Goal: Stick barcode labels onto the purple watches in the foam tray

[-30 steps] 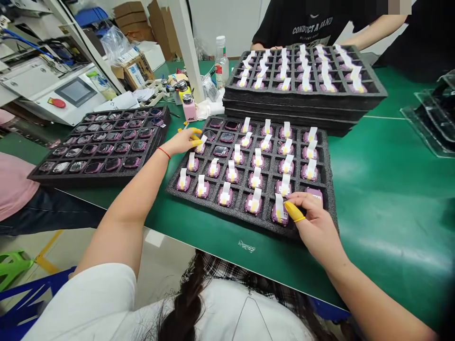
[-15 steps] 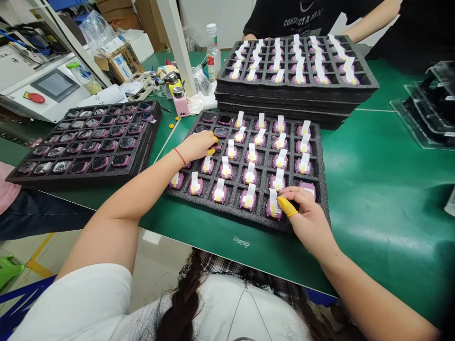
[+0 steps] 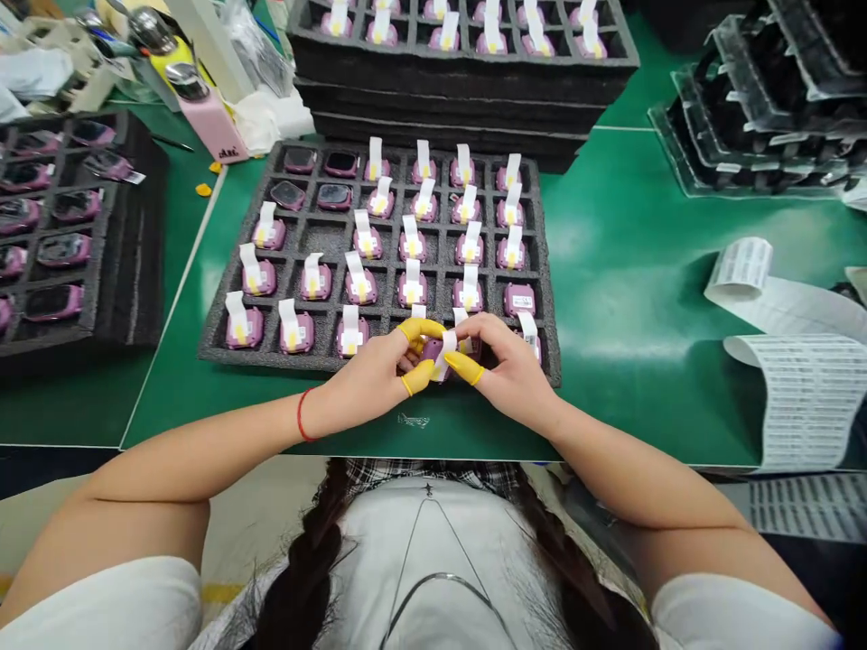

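Plastic, by its look, should make the purple watch case (image 3: 432, 350) light and stiff, perhaps slightly slippery and easily scratched, so its side edges seem the safest hold; the white strip (image 3: 446, 345) probably bends like paper. The case is held over the front edge of the black foam tray (image 3: 325, 239), between both hands: the left hand's (image 3: 369, 377) fingers pinch its left side, while the right hand's (image 3: 518, 372) fingers appear closed on the strip.
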A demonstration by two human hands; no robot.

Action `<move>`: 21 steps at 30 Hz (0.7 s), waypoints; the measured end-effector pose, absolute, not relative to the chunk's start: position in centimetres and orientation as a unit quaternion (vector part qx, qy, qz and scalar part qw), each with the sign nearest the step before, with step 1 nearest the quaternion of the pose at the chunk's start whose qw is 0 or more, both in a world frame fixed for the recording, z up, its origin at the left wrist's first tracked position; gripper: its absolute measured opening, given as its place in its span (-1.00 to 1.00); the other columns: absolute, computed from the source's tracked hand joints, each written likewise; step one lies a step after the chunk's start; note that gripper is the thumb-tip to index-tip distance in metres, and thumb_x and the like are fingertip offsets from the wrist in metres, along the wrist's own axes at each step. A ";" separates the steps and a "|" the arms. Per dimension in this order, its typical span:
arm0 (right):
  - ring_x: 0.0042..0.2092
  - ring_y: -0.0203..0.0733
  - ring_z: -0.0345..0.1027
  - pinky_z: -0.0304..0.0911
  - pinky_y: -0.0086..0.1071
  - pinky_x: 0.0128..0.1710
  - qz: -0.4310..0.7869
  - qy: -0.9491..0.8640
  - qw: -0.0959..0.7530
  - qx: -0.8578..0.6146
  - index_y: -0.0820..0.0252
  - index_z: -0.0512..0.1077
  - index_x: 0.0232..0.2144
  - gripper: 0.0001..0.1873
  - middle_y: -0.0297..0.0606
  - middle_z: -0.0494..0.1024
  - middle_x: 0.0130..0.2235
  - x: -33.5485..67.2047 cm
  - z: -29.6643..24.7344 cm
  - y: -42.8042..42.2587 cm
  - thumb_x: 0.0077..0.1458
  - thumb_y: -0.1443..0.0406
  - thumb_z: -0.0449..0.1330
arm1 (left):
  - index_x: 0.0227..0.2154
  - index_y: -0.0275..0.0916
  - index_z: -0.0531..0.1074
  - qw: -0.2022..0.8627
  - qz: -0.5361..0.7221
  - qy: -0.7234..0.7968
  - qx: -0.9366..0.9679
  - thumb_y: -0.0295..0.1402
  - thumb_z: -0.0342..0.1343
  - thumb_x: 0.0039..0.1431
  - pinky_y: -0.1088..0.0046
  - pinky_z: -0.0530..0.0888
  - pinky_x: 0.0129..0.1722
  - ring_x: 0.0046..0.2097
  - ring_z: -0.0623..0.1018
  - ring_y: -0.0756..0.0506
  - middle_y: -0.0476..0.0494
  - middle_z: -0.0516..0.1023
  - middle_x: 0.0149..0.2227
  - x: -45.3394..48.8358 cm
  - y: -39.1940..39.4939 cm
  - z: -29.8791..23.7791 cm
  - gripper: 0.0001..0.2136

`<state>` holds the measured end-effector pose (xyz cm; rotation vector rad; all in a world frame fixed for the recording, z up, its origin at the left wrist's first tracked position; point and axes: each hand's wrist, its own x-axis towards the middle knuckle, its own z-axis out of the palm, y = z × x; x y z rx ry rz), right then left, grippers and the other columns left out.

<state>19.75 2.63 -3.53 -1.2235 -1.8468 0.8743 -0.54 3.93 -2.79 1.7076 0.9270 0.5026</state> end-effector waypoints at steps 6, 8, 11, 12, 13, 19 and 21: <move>-0.26 -0.22 0.29 0.28 -0.27 -0.24 0.367 -0.712 0.375 -0.467 0.12 0.39 -0.38 -0.95 -0.30 0.44 -0.32 19.6 -3.6 2.7 0.10 0.35 0.21 | -0.06 -0.21 0.35 0.356 0.232 0.364 0.829 -0.38 0.05 0.24 0.38 0.47 -0.25 -0.20 0.47 -0.07 -0.11 0.51 -0.19 -0.6 4.0 -3.5 -0.79; -0.25 -0.21 0.31 0.28 -0.22 -0.19 0.346 -0.733 0.382 -0.444 0.11 0.39 -0.41 -0.92 -0.30 0.45 -0.33 19.6 -3.5 2.7 0.10 0.37 0.20 | -0.04 -0.22 0.34 0.334 0.247 0.340 0.844 -0.39 0.04 0.26 0.33 0.48 -0.17 -0.12 0.47 -0.09 -0.16 0.51 -0.12 -0.7 4.0 -3.7 -0.77; -0.24 -0.19 0.33 0.29 -0.20 -0.19 0.316 -0.749 0.390 -0.432 0.09 0.40 -0.41 -0.91 -0.29 0.47 -0.32 19.8 -3.3 2.8 0.11 0.37 0.20 | -0.01 -0.22 0.33 0.334 0.271 0.315 0.846 -0.40 0.08 0.22 0.28 0.49 -0.07 -0.01 0.47 -0.12 -0.21 0.49 -0.04 -0.8 3.8 -3.9 -0.72; -0.24 -0.19 0.34 0.30 -0.20 -0.20 0.311 -0.752 0.393 -0.429 0.08 0.41 -0.41 -0.92 -0.29 0.47 -0.31 19.9 -3.3 2.9 0.11 0.36 0.20 | 0.00 -0.22 0.33 0.331 0.274 0.313 0.847 -0.40 0.10 0.21 0.26 0.49 -0.03 0.02 0.47 -0.13 -0.22 0.49 -0.03 -0.7 3.8 -4.0 -0.71; -0.24 -0.19 0.34 0.31 -0.20 -0.20 0.307 -0.755 0.395 -0.424 0.07 0.42 -0.40 -0.93 -0.28 0.47 -0.31 20.0 -3.2 3.0 0.12 0.34 0.21 | -0.01 -0.22 0.35 0.327 0.276 0.316 0.847 -0.39 0.12 0.21 0.25 0.48 -0.01 0.04 0.47 -0.14 -0.22 0.49 -0.02 -0.7 3.8 -4.1 -0.71; -0.24 -0.20 0.37 0.28 -0.22 -0.22 0.246 -0.852 0.326 -0.327 0.04 0.47 -0.40 -0.91 -0.28 0.51 -0.30 21.0 -2.8 3.7 0.17 0.27 0.19 | -0.19 -0.20 0.47 0.336 0.299 0.340 0.826 -0.42 0.09 0.27 0.33 0.50 -0.01 0.01 0.52 -0.07 -0.16 0.51 -0.07 -0.6 3.8 -4.6 -0.90; -0.23 -0.20 0.37 0.26 -0.23 -0.22 0.194 -0.887 0.292 -0.300 0.04 0.47 -0.39 -0.90 -0.28 0.53 -0.28 21.4 -2.5 3.9 0.17 0.31 0.17 | -0.21 -0.21 0.48 0.342 0.304 0.343 0.820 -0.43 0.11 0.25 0.36 0.50 -0.01 0.00 0.53 -0.06 -0.15 0.51 -0.08 -0.7 3.9 -4.6 -0.91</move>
